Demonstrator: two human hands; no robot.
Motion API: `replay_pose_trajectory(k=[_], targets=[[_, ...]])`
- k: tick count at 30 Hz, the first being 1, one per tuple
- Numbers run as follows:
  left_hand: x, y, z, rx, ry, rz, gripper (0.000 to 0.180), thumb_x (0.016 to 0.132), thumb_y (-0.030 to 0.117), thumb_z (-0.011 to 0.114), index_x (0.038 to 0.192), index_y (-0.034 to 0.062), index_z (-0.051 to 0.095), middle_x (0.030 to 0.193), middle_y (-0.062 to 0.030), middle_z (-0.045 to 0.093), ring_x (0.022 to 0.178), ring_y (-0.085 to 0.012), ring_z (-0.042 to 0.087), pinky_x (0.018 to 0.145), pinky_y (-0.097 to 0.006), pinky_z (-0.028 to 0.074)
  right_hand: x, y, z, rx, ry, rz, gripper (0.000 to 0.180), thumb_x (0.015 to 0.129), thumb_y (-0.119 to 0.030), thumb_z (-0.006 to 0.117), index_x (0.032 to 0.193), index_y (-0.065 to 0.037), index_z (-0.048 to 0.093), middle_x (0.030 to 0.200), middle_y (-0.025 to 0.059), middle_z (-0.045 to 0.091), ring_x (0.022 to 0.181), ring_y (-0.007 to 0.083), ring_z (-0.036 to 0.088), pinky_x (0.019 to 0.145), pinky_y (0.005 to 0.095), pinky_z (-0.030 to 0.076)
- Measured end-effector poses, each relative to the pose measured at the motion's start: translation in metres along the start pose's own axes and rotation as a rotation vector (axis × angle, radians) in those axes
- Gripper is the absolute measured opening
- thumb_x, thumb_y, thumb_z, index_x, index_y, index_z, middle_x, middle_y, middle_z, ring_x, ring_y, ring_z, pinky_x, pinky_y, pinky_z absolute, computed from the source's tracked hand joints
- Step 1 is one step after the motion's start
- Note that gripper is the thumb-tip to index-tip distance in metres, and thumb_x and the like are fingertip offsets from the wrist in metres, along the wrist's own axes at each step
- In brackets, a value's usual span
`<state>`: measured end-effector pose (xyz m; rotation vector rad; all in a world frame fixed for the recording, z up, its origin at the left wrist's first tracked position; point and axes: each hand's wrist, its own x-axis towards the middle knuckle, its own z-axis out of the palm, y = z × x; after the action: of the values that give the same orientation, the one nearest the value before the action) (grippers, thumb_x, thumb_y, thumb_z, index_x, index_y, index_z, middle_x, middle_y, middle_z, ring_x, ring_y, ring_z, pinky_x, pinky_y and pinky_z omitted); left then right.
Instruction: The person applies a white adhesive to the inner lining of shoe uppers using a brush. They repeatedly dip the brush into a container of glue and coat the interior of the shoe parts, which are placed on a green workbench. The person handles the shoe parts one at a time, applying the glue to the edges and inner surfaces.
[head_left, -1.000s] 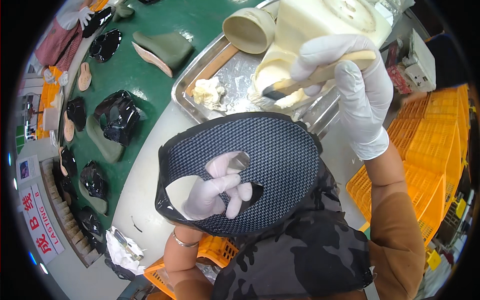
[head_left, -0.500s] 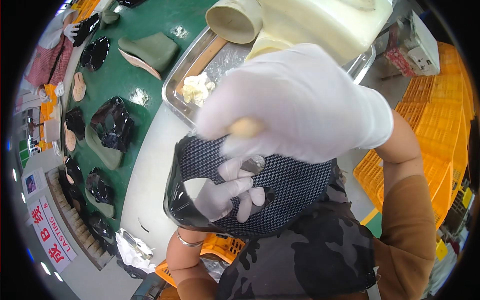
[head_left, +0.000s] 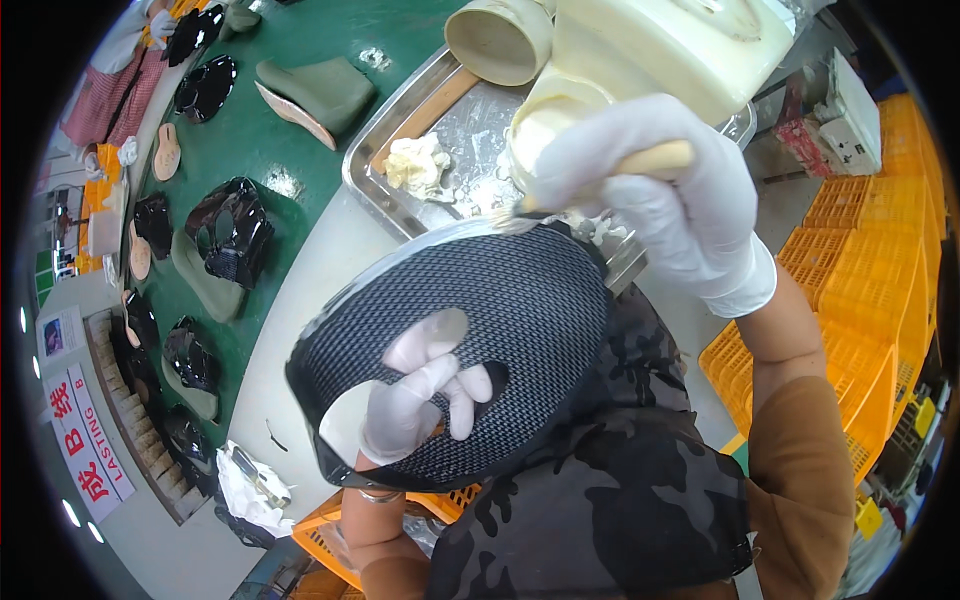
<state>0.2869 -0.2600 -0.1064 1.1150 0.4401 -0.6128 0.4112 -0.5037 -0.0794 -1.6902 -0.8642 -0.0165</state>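
Note:
My left hand [head_left: 405,405], in a white glove, grips a glossy black shoe upper [head_left: 540,330] with its dark woven lining turned toward me. Its fingers come through the upper's openings and curl over the lining. In my right hand [head_left: 700,205], also gloved in white, is a brush [head_left: 655,160] with a pale wooden handle. The brush tip touches the upper's far edge, where a whitish film shows. Just beyond stands a cream-coloured plastic jug-like container [head_left: 650,60], with pale paste in its opening. The container sits in a metal tray [head_left: 365,135].
A lump of pale paste [head_left: 418,165] lies in the tray. Green shoe lasts [head_left: 325,95], insoles and black uppers [head_left: 230,235] spread over the green table at left. Orange crates [head_left: 850,300] stack at right; another orange crate [head_left: 325,540] is below. Another person [head_left: 115,95] stands at far left.
The upper has shifted left and turned more of its lining into view. My right hand has moved up and right, bringing the brush onto the upper's far edge.

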Motion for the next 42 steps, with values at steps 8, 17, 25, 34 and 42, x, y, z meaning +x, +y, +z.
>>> replay_pose_trajectory(k=[8,17,25,34,42], targets=[[-0.001,-0.017,0.003,-0.139,0.031,0.344,0.041,0.087,0.007,0.042,0.125,-0.0024,0.033,0.079,-0.0197,0.061,0.046,-0.0204,0.055,0.042,-0.025,0.046,-0.047,0.019,0.010,0.061,0.369,-0.024,0.025,0.096,-0.018,0.039,0.098,0.004,0.048,0.086,0.0119,0.064,0.071,0.0123,0.062,0.062,0.0226,0.051],[-0.007,-0.039,0.013,-0.148,0.249,0.502,0.055,0.091,0.013,0.041,0.139,0.0080,0.014,0.086,-0.0144,0.059,0.053,-0.0185,0.054,0.047,-0.025,0.047,-0.042,-0.002,0.014,0.207,0.376,-0.079,0.025,0.096,-0.019,0.039,0.101,0.004,0.047,0.088,0.0127,0.062,0.071,0.0118,0.061,0.059,0.0200,0.050],[-0.008,-0.047,0.021,-0.186,0.255,0.715,0.054,0.091,0.015,0.038,0.137,0.0052,0.013,0.088,-0.0186,0.059,0.057,-0.0247,0.058,0.059,-0.032,0.051,-0.010,0.007,0.028,0.272,0.431,-0.197,0.014,0.093,-0.008,0.042,0.103,0.002,0.042,0.093,0.0133,0.059,0.076,0.0109,0.059,0.061,0.0192,0.050],[0.014,-0.052,0.022,-0.006,0.344,0.943,0.046,0.092,0.013,0.038,0.131,-0.0008,0.019,0.092,-0.0238,0.059,0.064,-0.0262,0.061,0.068,-0.037,0.052,-0.040,-0.002,0.026,0.395,0.455,-0.012,0.015,0.093,-0.009,0.042,0.105,0.001,0.041,0.088,0.0116,0.059,0.072,0.0106,0.059,0.059,0.0201,0.052],[0.038,-0.056,0.025,0.071,0.440,1.237,0.039,0.092,0.008,0.037,0.129,-0.0007,0.028,0.096,-0.0254,0.060,0.067,-0.0255,0.062,0.074,-0.038,0.051,-0.026,-0.005,0.042,0.377,0.428,0.191,0.021,0.093,-0.018,0.046,0.103,0.000,0.042,0.085,0.0135,0.058,0.063,0.0136,0.057,0.056,0.0231,0.048]])
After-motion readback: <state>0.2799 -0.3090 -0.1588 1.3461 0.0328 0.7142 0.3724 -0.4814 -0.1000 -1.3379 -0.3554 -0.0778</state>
